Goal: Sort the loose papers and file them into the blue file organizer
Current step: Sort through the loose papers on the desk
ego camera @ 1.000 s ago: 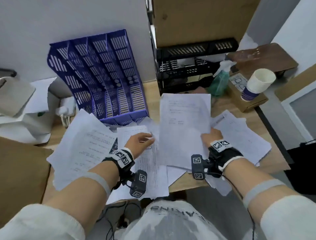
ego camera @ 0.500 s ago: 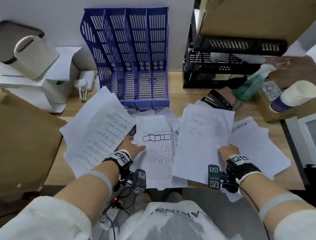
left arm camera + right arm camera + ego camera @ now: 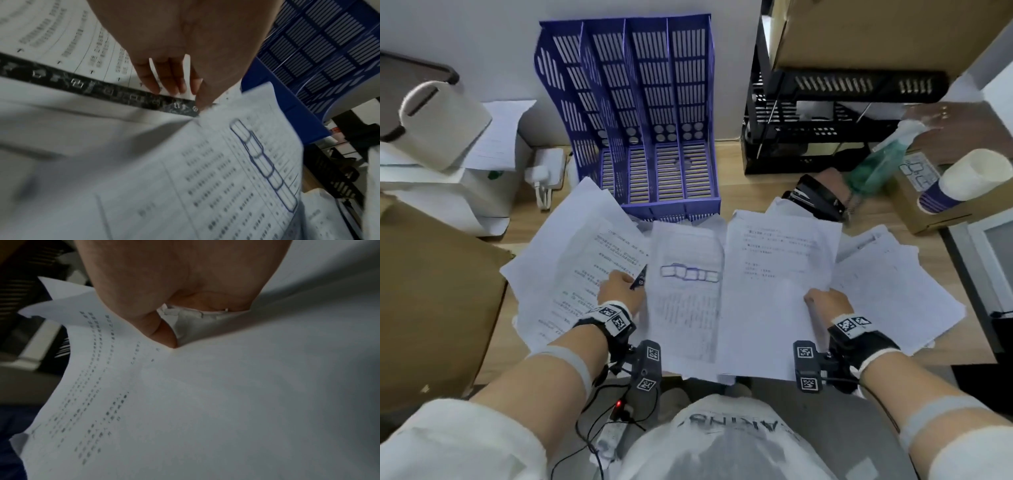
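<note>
A pale wooden desk (image 3: 750, 192) stretches before me, its grain smooth and light. At its far edge, against the wall, stands the blue file organizer (image 3: 650, 113): rigid plastic, four upright slots with slatted walls, leaning back slightly. Its slots hold no sheets that I can see.

To its right sits a black wire rack (image 3: 825, 120) under a cardboard box (image 3: 887, 31). A flat brown cardboard panel (image 3: 431, 301) lies at my left.

Loose papers (image 3: 887, 284) fan across the desk just in front of the organizer, thin white sheets with fine printed lines, overlapping at angles.

My right hand (image 3: 825, 305) pinches one lightly printed sheet (image 3: 774, 274) at its right edge, thumb on top and fingers curled beneath; the paper creases where the thumb (image 3: 162, 334) presses. The sheet's far end lifts above the pile.

My left hand (image 3: 619, 291) rests on the papers to the left, fingers (image 3: 164, 78) straight and close together, tips down on a page beside a dark printed band (image 3: 98, 91). Just right of it lies a table-printed sheet (image 3: 688, 291) marked with a row of blue hand-drawn boxes.

A paper cup (image 3: 962, 178) and a green translucent spray bottle (image 3: 876, 164) lie tilted at the far right.
</note>
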`<state>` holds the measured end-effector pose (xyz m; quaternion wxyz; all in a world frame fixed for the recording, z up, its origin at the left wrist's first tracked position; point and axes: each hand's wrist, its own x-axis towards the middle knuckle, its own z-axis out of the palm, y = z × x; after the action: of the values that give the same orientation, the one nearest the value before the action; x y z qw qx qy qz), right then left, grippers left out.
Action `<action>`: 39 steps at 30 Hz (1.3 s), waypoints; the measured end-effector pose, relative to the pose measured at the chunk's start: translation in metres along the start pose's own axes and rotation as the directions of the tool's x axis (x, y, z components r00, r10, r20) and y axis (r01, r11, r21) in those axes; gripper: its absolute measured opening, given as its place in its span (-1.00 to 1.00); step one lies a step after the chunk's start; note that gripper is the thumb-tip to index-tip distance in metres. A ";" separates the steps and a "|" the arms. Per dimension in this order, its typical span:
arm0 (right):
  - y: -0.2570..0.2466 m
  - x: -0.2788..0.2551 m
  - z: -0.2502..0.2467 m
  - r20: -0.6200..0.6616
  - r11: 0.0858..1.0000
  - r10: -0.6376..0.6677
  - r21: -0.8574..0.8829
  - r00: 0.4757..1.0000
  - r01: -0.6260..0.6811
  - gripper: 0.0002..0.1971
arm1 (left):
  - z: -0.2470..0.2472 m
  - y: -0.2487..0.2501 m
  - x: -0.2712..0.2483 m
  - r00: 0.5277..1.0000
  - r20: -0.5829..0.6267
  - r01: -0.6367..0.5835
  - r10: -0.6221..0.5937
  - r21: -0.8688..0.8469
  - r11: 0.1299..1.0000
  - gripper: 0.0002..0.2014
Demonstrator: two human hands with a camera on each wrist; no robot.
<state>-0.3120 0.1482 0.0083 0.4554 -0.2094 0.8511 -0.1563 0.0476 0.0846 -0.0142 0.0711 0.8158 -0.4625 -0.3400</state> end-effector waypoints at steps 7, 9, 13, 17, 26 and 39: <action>-0.056 -0.046 0.057 0.298 0.939 -0.342 0.084 0.891 0.333 -0.79 | -0.017 0.036 -0.026 0.879 0.380 0.010 0.289 -0.620 0.785 -0.39; -0.065 -0.046 0.072 0.385 0.921 -0.382 0.084 0.840 0.380 -0.78 | -0.018 0.033 -0.025 0.889 0.356 -0.029 0.286 -0.580 0.814 -0.54; -0.065 -0.020 0.085 0.258 0.910 -0.414 0.122 0.873 0.395 -0.78 | -0.035 -0.001 -0.005 0.987 0.143 -0.021 0.079 -0.369 0.929 -0.68; -0.062 0.012 0.097 0.228 0.899 -0.410 -0.060 0.883 0.433 -0.78 | -0.057 -0.038 0.007 0.994 0.106 0.052 -0.033 -0.180 0.982 -0.69; -0.099 0.007 0.129 0.181 0.872 -0.439 -0.150 0.880 0.466 -0.69 | -0.059 -0.063 0.014 0.985 0.125 0.140 -0.117 -0.191 0.972 -0.70; -0.086 -0.004 0.148 0.132 0.835 -0.550 0.093 0.825 0.542 -0.71 | -0.063 -0.055 0.017 0.981 0.165 0.139 -0.103 -0.227 0.964 -0.68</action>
<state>-0.1676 0.0650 -0.0287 0.4609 -0.4436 0.7137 -0.2855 0.1310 0.0889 0.0011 0.1119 0.7999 -0.3720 -0.4574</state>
